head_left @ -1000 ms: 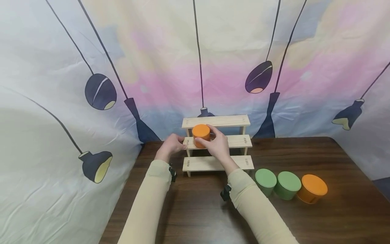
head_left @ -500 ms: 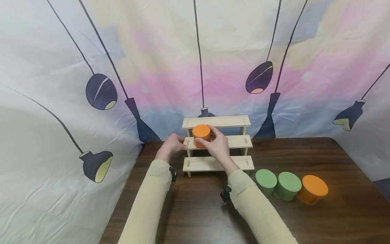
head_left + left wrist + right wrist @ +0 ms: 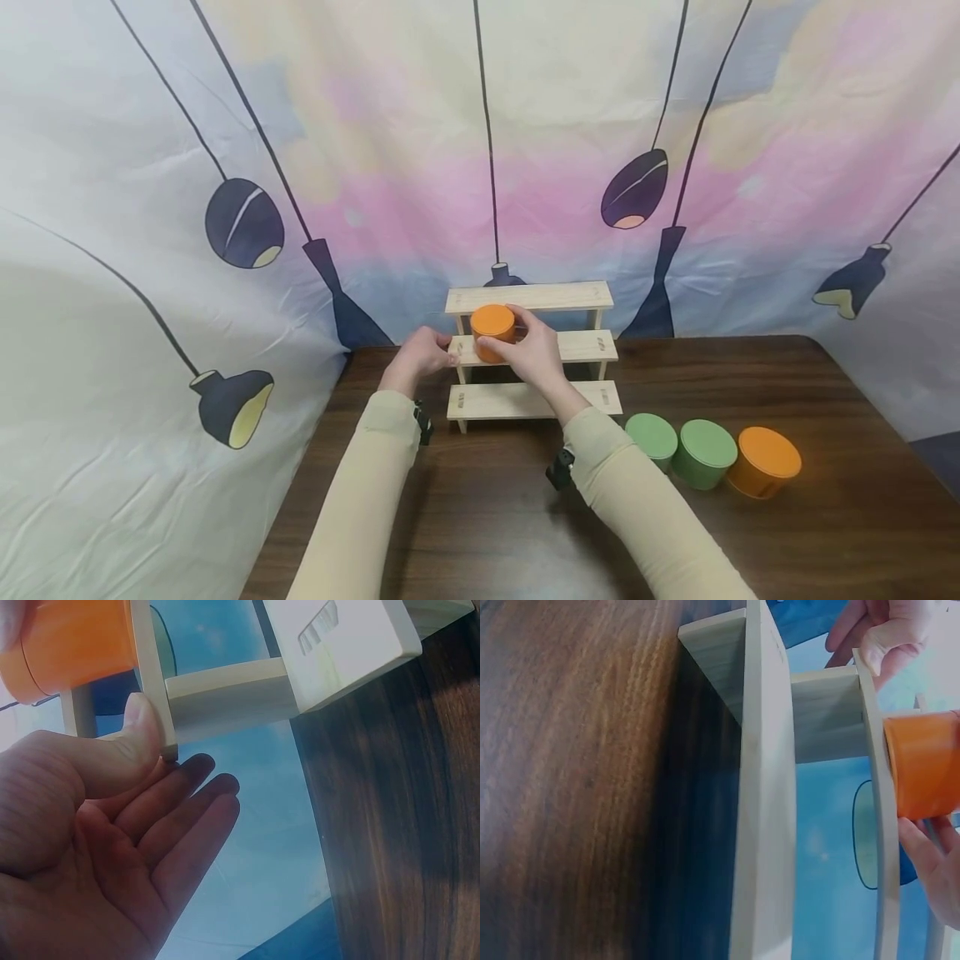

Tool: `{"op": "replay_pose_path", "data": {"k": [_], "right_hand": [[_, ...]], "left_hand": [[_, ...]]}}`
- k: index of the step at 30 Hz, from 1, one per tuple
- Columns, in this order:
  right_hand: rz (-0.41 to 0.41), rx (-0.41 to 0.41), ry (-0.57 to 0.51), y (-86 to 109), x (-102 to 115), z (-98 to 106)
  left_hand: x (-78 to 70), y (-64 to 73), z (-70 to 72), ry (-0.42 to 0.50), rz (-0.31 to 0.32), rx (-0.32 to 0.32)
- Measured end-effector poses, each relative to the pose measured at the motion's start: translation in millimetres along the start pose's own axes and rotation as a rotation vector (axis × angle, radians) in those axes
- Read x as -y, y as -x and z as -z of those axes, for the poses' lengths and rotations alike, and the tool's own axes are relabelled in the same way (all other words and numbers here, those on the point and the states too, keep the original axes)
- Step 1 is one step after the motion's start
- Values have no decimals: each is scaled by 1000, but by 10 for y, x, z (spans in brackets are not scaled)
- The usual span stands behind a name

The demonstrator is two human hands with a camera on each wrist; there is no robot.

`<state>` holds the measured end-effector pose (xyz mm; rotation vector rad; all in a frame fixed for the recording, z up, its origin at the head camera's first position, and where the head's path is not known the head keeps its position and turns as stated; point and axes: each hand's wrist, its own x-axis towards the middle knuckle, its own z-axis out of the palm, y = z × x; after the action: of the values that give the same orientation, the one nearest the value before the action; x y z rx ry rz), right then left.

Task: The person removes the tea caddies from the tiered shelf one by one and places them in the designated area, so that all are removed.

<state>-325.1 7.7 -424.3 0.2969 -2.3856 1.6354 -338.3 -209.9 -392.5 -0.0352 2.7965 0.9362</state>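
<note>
A three-step wooden display stand (image 3: 534,400) stands at the back of the dark table. On the left part of its middle step is an orange round tin (image 3: 492,322), upright with its lid facing up. My right hand (image 3: 537,354) grips this tin from the right, thumb in front and fingers at the back. At the left end of the same step, my left hand (image 3: 420,353) pinches the board; in the left wrist view the thumb (image 3: 135,746) lies against the plank, with the fingers beyond its edge. The right wrist view shows the tin's base right at the board (image 3: 881,802).
Right of the stand, two green tins (image 3: 651,440) (image 3: 703,455) and a second orange tin (image 3: 763,463) form a row on the wood-grain table (image 3: 495,517). A cloth backdrop (image 3: 420,208) printed with hanging lamps rises directly behind the stand.
</note>
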Motion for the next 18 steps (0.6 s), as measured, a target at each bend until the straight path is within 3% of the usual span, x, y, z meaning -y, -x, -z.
{"op": "replay_pose_path", "data": {"k": [18], "right_hand": [[-45,111,8,-14,15,258]], "left_hand": [[-2,13,2,3,2,0]]}}
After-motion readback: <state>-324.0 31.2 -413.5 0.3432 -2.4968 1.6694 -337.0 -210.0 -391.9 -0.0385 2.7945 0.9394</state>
